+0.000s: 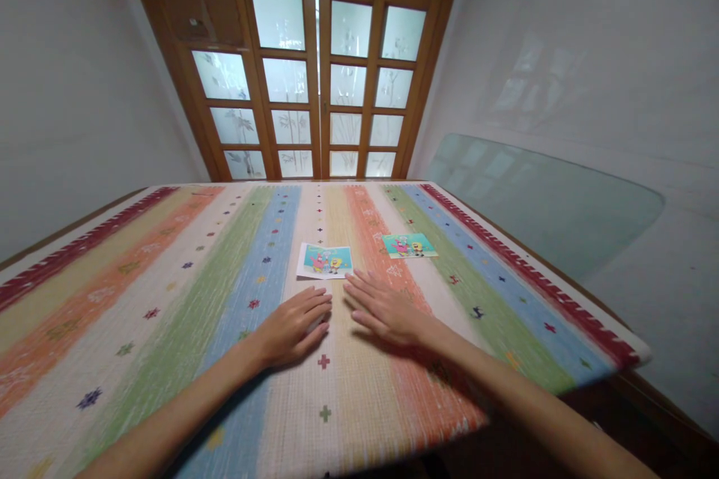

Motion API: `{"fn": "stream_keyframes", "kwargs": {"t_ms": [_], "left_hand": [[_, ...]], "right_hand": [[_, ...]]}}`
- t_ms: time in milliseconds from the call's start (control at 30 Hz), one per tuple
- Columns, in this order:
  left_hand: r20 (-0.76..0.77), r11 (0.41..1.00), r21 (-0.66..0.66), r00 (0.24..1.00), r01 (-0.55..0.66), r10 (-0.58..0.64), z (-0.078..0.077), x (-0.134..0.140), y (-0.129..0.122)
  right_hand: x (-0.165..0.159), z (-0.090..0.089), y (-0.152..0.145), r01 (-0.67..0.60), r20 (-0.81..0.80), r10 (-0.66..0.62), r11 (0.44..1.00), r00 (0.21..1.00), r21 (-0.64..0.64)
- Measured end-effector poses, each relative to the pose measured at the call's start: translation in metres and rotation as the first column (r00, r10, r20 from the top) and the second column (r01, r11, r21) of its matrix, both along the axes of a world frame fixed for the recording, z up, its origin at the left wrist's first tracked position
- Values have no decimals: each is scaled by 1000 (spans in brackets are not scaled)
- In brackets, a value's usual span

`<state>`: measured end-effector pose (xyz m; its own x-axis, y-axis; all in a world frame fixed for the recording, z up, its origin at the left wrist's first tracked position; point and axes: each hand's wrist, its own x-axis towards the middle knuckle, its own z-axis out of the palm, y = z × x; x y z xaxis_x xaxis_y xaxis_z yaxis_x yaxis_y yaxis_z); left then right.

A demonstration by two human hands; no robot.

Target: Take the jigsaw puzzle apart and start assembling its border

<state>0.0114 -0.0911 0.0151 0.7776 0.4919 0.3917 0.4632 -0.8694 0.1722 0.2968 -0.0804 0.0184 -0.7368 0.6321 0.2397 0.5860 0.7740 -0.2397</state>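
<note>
My left hand (299,324) rests on the striped tablecloth with its fingers stretched out, holding nothing. To its right, my right hand (383,305) is spread with the palm down and has nothing in it. Just beyond both hands lies a white-bordered cartoon picture card (326,262) with pink and yellow figures on a teal ground; my right fingertips are close to its lower right corner. A second cartoon picture card (410,245) of similar design, without a wide white border, lies further right, apart from my right hand.
The table wears a striped tablecloth (225,299) with small cross and star motifs. Behind it stand wooden doors with frosted panes (289,78). A pale green panel (539,194) runs along the right wall, past the table's right edge.
</note>
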Motion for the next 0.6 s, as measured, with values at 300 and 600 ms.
{"fn": "stream_keyframes", "kwargs": {"t_ms": [300,600], "left_hand": [[-40,994,-78,996,-81,78,-10,-20,-5],[-126,981,-178,991,-71,48,-14,-25,-8]], "right_hand": [[-17,-5,-27,-104,-36,102,992,994,-66],[-7,-6,-23,-97,3,99,982,995,-161]]}}
